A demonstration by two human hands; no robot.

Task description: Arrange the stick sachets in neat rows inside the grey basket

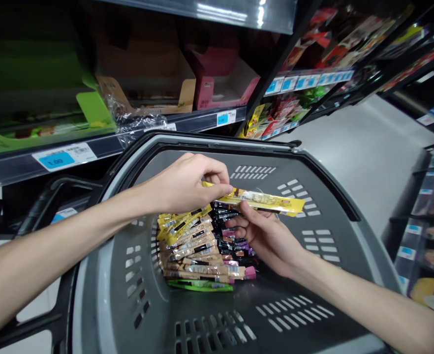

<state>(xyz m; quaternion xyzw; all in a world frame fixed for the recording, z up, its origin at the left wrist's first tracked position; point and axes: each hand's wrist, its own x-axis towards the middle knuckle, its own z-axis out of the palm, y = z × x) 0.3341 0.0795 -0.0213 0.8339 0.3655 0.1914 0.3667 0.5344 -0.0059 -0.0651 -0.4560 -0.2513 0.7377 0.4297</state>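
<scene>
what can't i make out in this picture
All in the head view:
Fine print on the held yellow packet: too small, blurred
Bottom of the packet pile: hidden by its top layer
Depths of the brown carton: lost in shadow
Rest of the left arm: cut off by left edge

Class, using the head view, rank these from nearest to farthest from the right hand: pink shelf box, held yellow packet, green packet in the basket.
1. Held yellow packet: touching the right hand.
2. Green packet: lower left, in the basket.
3. Pink box: beyond the basket, on the shelf.
</scene>
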